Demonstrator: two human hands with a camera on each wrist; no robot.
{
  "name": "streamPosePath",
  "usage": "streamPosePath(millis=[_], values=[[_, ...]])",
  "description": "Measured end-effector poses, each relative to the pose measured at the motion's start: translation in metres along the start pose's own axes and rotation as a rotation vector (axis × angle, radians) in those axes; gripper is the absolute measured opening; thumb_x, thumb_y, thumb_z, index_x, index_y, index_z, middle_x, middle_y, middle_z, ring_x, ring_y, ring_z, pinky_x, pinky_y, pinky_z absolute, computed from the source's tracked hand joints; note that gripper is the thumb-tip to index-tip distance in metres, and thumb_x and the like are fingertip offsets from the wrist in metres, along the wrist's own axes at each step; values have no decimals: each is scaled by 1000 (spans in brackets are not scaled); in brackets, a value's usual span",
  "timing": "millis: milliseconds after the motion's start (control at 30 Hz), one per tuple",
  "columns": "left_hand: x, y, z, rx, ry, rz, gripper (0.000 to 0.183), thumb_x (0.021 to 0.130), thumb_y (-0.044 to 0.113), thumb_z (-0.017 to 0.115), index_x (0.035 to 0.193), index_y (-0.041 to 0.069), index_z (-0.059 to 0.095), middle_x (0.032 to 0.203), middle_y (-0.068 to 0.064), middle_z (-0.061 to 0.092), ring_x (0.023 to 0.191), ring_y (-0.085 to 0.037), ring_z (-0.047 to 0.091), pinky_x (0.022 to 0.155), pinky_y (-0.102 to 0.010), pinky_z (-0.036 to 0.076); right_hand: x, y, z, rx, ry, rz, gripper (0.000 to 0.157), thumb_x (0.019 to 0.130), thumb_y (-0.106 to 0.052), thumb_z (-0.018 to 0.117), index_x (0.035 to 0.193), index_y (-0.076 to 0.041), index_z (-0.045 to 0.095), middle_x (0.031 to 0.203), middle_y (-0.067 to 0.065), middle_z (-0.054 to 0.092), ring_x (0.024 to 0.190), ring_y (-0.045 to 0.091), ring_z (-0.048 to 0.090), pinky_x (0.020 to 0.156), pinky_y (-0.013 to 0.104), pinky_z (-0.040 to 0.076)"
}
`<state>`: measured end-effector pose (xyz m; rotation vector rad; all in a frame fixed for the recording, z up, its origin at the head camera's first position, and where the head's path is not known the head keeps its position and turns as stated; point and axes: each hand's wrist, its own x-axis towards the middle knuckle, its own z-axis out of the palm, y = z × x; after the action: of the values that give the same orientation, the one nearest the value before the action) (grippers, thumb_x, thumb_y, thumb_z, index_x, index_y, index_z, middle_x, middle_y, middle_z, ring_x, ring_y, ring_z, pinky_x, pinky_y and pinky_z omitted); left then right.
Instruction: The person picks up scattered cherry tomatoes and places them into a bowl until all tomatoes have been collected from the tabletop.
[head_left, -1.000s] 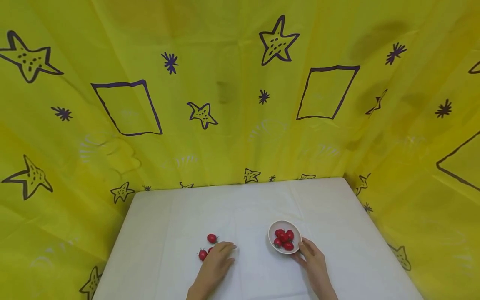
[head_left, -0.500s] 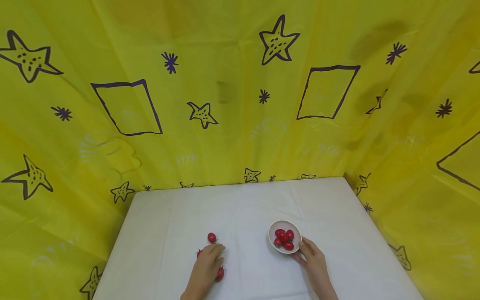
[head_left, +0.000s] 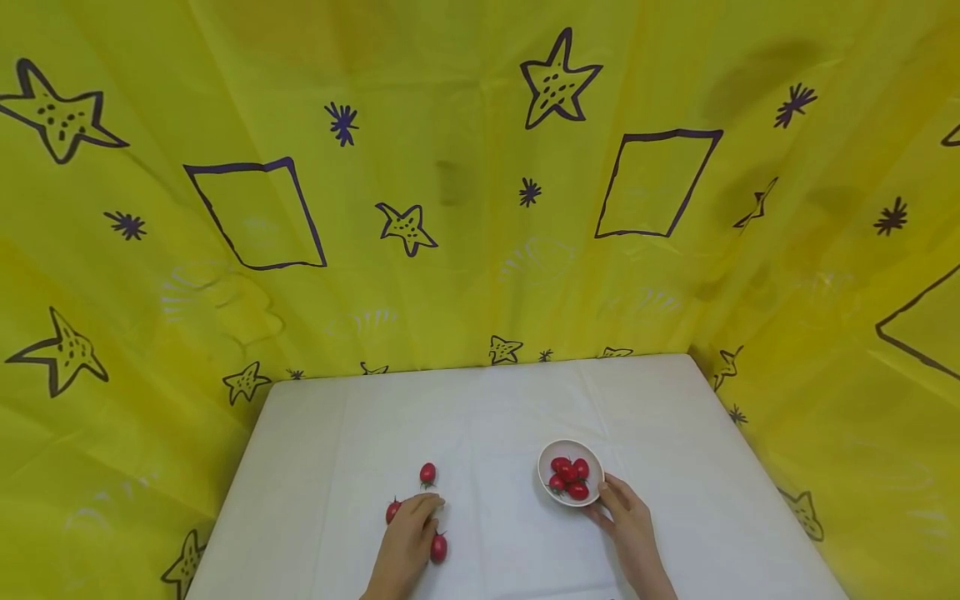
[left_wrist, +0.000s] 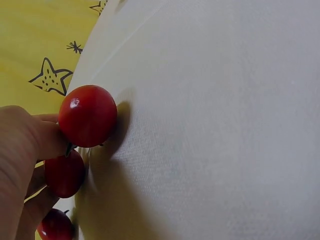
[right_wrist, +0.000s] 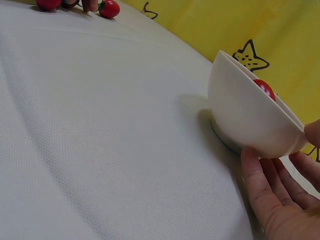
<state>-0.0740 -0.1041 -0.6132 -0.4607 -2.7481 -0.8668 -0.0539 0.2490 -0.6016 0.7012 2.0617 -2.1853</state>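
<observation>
Foremost, a person's left hand arches over the white cloth, the back of the hand up, with a ripe tomato lying just beside its thumb. The left wrist view places a middle tomato right at the fingers; the fingertips are hidden, so it cannot be told whether they pinch that fruit or merely touch it. The space between thumb and forefinger looks narrow from above.

Across from it, the right hand grips a white bowl, thumb at the rim and fingers curled beneath. Whether the bowl's base touches the cloth cannot be made out. Several red tomatoes are heaped inside, one showing above the rim in the right wrist view.

Slightly farther off, a tomato on the left sits partly hidden behind the left hand, while the farthest loose tomato lies just beyond its fingers, stem end toward the hand. Behind the table's far edge, a yellow curtain rises, printed with dark-outlined stars, starbursts and four-sided frames.
</observation>
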Motion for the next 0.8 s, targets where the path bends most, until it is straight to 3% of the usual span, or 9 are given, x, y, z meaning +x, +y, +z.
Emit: streamPosePath(millis=[167, 567, 800], values=[[2, 1, 0, -28, -52, -31, 29, 86, -5, 77, 111, 9, 74, 118, -4, 72, 113, -25, 69, 101, -43, 58, -1, -1, 1, -2, 6, 5, 56, 112, -26, 48, 157, 4, 33, 160, 31, 38, 133, 21, 59, 99, 29, 59], [5, 2, 0, -75, -95, -85, 25, 91, 3, 76, 114, 11, 73, 119, -1, 72, 111, -21, 69, 101, -41, 58, 1, 1, -1, -9, 14, -2, 58, 112, -29, 50, 157, 3, 34, 160, 31, 39, 134, 23, 59, 99, 30, 59], [9, 5, -1, -100, -86, -74, 24, 91, 3, 77, 114, 10, 72, 118, 0, 72, 112, -21, 70, 101, -41, 58, 2, 5, -1, 32, 9, -22, 57, 111, -26, 51, 155, 5, 36, 159, 32, 39, 106, -8, 64, 99, 29, 59]])
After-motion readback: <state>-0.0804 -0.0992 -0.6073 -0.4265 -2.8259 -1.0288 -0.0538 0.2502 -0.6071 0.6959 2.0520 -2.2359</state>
